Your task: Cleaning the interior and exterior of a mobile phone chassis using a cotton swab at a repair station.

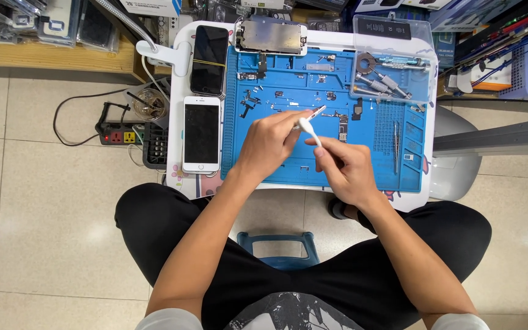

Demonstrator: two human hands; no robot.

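Left hand grip clenched on a thin part, mostly hidden by fingers; right hand grasping a white stick, above the blue mat. Tiny mat parts unreadable.

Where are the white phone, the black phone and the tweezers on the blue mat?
white phone [201,134], head view, middle of its dark screen
black phone [209,59], head view, middle of its screen
tweezers [396,146], head view, middle of the shaft, on the mat's right side
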